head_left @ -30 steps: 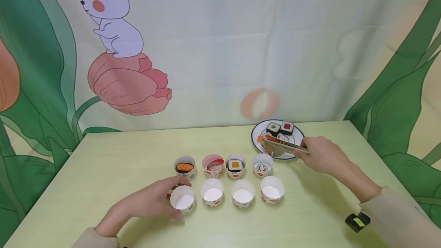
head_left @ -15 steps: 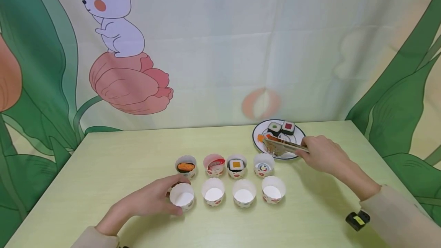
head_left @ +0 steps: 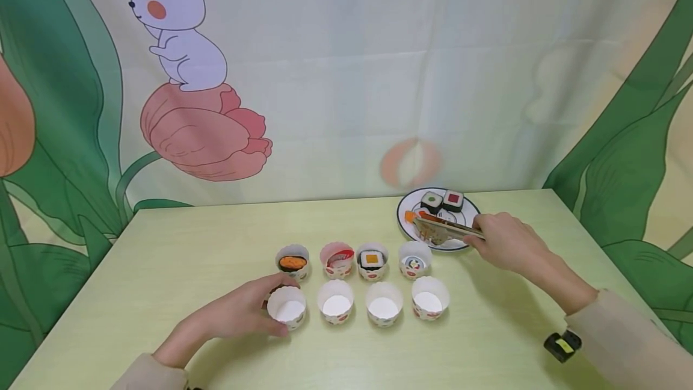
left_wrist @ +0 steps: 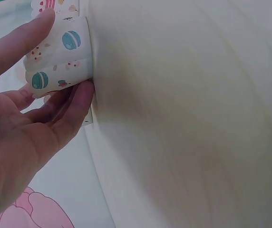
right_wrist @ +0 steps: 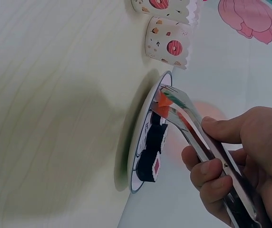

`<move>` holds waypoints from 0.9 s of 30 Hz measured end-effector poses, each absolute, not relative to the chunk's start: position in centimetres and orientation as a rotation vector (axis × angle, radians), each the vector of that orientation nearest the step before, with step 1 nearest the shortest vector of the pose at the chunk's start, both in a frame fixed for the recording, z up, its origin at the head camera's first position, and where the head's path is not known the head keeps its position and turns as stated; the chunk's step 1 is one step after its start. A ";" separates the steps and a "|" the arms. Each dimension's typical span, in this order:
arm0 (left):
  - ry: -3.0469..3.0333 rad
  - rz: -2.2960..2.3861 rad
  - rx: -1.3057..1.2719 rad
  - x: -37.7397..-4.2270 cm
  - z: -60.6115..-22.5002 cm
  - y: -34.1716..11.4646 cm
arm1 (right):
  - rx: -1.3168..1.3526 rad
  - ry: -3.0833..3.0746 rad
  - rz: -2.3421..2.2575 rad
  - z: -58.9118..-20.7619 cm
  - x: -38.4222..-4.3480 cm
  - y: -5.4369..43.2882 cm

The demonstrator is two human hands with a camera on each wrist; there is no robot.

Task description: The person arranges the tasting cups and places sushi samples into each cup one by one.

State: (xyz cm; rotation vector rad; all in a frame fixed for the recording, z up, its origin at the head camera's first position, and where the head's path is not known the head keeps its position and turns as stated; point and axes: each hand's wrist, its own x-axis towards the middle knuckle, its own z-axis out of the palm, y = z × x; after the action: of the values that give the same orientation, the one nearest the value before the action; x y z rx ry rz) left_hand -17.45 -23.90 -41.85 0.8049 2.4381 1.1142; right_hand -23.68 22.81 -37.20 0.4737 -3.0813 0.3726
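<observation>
At the front left of the cup group, my left hand [head_left: 243,312] holds a white paper baking cup [head_left: 289,316] with bare inside, thumb on the near side and fingers behind. The left wrist view shows teal prints on this cup [left_wrist: 60,57]. My right hand [head_left: 511,242] grips metal tongs [right_wrist: 224,165], which reach over a blue-rimmed white plate [head_left: 402,209]. Their tips stand around an orange sushi piece [right_wrist: 162,105]; whether they squeeze it I cannot tell. Two dark-wrapped sushi rolls [head_left: 431,201] sit at the plate's back.
Behind the held cup stands a row of cups with an orange-topped sushi [head_left: 292,263], a red-and-white piece [head_left: 339,259], a yellow-centred roll [head_left: 371,259] and a small round piece [head_left: 414,264]. Bare cups [head_left: 384,309] stand in front. A printed curtain [head_left: 325,77] hangs behind the table.
Very little differs. The head view has shifted slightly. Both hands keep nearly the same place, the left at its cup and the right with the tongs over the plate.
</observation>
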 end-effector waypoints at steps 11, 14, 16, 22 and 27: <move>2.447 1.103 0.803 -17.6 -41.9 -23.8 | 0.502 -3.047 0.374 -37.2 -23.3 23.1; 2.447 1.108 0.798 -17.7 -42.0 -23.8 | 0.494 -3.050 0.381 -37.3 -23.3 23.1; 2.450 1.109 0.793 -17.7 -42.0 -23.8 | 0.489 -3.051 0.384 -37.3 -23.3 23.1; 2.466 1.107 0.807 -17.6 -42.1 -23.8 | 0.479 -3.045 0.386 -37.0 -23.0 23.1; 2.487 1.093 0.815 -17.5 -42.1 -23.8 | 0.494 -3.030 0.397 -36.6 -22.8 23.1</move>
State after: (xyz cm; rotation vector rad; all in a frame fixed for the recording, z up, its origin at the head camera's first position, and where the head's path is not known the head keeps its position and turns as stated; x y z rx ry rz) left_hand -17.49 -23.76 -42.07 0.8148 2.4870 1.0926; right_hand -22.77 23.09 -36.60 0.4939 -3.0304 0.3968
